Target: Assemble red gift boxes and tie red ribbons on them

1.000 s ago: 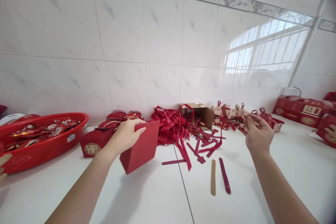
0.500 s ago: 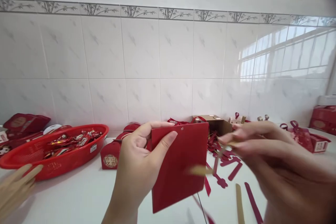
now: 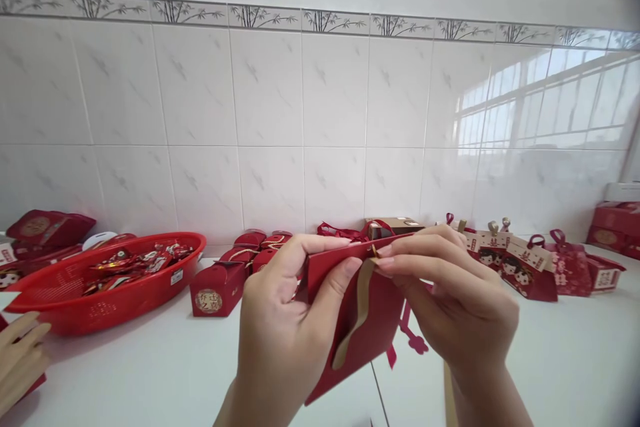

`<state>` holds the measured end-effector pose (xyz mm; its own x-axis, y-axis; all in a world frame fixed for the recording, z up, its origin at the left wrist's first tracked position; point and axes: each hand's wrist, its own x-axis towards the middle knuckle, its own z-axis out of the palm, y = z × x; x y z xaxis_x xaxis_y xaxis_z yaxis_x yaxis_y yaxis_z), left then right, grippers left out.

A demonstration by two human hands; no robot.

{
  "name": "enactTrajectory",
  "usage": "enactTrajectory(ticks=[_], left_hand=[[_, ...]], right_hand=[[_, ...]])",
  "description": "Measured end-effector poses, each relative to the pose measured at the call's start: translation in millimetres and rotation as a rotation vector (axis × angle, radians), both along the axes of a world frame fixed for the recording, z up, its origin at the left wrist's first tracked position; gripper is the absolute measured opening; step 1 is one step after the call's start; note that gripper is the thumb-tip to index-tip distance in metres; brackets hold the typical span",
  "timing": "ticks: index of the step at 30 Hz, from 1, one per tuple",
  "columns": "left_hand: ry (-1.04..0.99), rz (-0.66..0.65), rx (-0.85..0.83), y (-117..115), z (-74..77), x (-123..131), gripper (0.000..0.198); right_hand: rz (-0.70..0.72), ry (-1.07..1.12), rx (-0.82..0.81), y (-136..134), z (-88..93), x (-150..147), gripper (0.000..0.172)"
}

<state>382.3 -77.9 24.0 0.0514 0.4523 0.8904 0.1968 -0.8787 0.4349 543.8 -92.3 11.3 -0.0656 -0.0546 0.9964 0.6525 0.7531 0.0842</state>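
My left hand (image 3: 290, 327) holds a red card piece (image 3: 385, 320) upright by its upper left part, thumb on the near face and fingers behind. Near the top edge of the card, a small hole is partly covered by my right hand (image 3: 455, 287). My right thumb and fingers pinch the end of a gold ribbon strip (image 3: 363, 300) at that spot. The rest of the strip hangs in a curve down the card's near face. Whether its tip passes through the hole, I cannot tell. Behind the card dangles a dark pink strip with a flower-shaped end (image 3: 417, 343).
A red plastic basket (image 3: 115, 310) of wrapped sweets stands at left, with another person's hand (image 3: 23, 360) before it. Red boxes (image 3: 215, 290) sit beside it. Gift bags (image 3: 530, 273) with ribbon loops line the right back, before a tiled wall (image 3: 330, 93).
My right hand has moved left to the card's top edge, bringing the gold strip against it. The card has tilted and shifted slightly right. The other person's hand has left the basket rim.
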Motion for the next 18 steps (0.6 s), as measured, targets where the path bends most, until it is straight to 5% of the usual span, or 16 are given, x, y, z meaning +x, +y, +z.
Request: enactTrajectory(ticks=[9,13,18], left_hand=[[0.030,0.058,0.069,1.1,-4.2,0.0,0.010],[0.061,0.054,0.053,-0.7,-4.0,-0.1,0.008],[0.028,-0.050,0.047,5.3,-4.3,4.8,0.006]], right_hand=[[-0.017,-0.006,-0.015,1.7,-2.9,-1.5,0.028],[-0.002,0.175,-0.027,5.6,-7.4,-4.0,0.027],[0.312,0.454,-0.434,9.6,-8.0,-5.9,0.045]])
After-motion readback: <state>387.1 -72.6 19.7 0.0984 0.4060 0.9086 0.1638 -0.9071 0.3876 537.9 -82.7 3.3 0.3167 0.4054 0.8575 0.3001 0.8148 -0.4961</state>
